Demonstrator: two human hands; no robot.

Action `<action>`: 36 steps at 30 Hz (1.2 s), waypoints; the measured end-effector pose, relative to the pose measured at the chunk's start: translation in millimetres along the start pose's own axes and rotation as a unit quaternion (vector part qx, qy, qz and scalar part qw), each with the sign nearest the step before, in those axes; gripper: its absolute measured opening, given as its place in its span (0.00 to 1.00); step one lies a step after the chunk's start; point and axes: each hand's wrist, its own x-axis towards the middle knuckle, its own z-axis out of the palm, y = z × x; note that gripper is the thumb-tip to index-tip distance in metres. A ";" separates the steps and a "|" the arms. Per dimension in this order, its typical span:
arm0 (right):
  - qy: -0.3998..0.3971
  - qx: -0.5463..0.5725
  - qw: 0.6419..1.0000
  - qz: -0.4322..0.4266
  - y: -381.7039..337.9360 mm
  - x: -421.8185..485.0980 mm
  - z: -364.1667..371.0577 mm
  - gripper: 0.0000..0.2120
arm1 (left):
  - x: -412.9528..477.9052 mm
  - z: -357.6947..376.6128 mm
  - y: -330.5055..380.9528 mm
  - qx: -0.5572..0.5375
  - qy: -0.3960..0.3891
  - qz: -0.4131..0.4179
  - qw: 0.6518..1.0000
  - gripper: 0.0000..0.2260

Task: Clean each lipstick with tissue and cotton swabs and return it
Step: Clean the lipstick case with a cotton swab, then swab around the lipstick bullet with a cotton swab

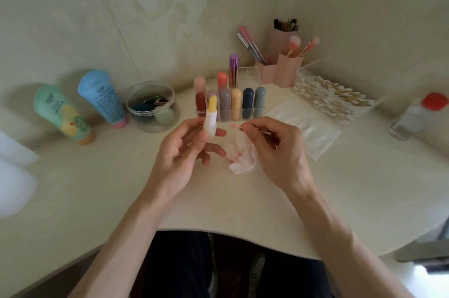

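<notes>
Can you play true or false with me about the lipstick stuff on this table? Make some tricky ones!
1. The left hand holds an open lipstick with a yellow tip. True.
2. The right hand is empty. False: its fingers pinch a cotton swab.
3. The crumpled tissue on the table has red stains. True.
4. The box of cotton swabs sits left of the lipstick organizer. False: it sits to the organizer's right.
</notes>
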 end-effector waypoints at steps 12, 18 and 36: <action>0.116 -0.027 0.990 0.075 5.8 7.8 -14.0 0.04 | 15.0 11.5 1.0 0.128 0.048 -0.002 0.991 0.08; 0.122 -0.021 0.989 0.087 5.0 8.3 -14.7 0.04 | 26.8 14.2 -15.6 0.317 0.105 0.008 0.943 0.06; 0.105 -0.018 0.991 0.077 2.6 6.6 -12.8 0.06 | 47.6 31.2 -22.3 0.487 0.116 0.021 0.865 0.08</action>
